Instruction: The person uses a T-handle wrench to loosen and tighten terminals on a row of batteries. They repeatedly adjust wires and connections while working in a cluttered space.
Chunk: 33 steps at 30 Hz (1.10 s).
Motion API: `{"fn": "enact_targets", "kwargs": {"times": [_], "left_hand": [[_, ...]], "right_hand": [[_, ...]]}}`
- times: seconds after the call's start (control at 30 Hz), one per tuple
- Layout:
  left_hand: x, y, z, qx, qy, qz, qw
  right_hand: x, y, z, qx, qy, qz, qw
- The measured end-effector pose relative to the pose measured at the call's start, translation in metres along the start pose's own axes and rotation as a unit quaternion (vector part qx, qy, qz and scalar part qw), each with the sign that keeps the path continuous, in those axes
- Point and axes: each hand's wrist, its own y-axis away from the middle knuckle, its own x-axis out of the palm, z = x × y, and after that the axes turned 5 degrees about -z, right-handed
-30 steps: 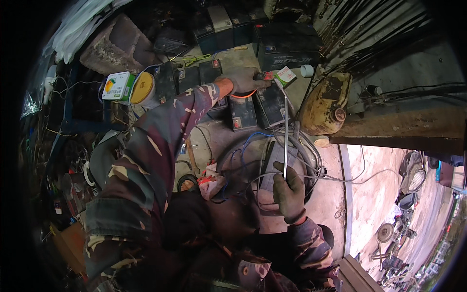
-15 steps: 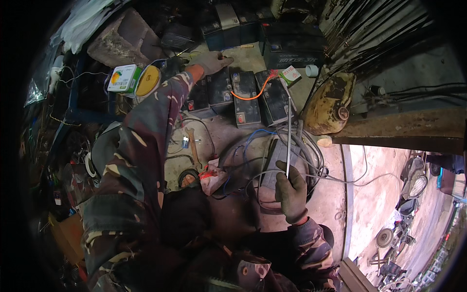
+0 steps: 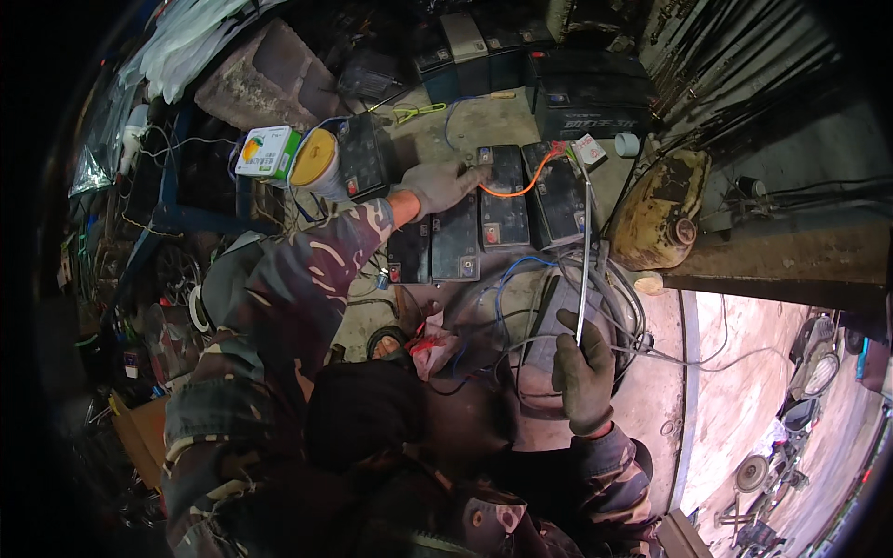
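My left hand [image 3: 439, 187], in a grey glove, reaches across the far ends of two dark batteries, one at the left [image 3: 409, 249] and one beside it [image 3: 456, 246]. Its fingers stretch out to the right, their tips at the edge of a third battery [image 3: 503, 200]. An orange wire [image 3: 510, 193] arches from near those fingertips to red strands at the far end of a fourth battery [image 3: 555, 205]. My right hand [image 3: 584, 379], also gloved, is closed round the near end of a long thin metal rod [image 3: 583, 270] that points away toward the fourth battery.
Another battery [image 3: 361, 158] stands by a yellow-lidded tub [image 3: 316, 158] and a green-white box [image 3: 268, 152]. More batteries [image 3: 591, 98] are at the back. A dirty yellowish jug [image 3: 656, 209] stands right, near coiled grey cable [image 3: 633, 316]. A concrete block [image 3: 265, 79] lies far left.
My left hand has come nearer, and the two left batteries have slid toward me, out of line with the other two. My right hand still holds the rod. The whole view has shifted slightly.
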Motion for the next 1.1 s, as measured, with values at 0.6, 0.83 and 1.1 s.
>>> {"fn": "enact_targets", "kwargs": {"times": [0.6, 0.83, 1.1], "left_hand": [[-0.048, -0.030, 0.149, -0.065, -0.099, -0.084, 0.989], [-0.016, 0.049, 0.106, -0.002, -0.169, -0.074, 0.983], [-0.007, 0.078, 0.109, -0.011, 0.061, -0.165, 0.984]], "right_hand": [[0.011, -0.011, -0.008, -0.037, 0.035, -0.010, 0.999], [0.015, -0.016, -0.009, -0.017, 0.001, 0.006, 1.000], [0.004, 0.004, -0.015, 0.012, -0.017, 0.050, 0.999]]}}
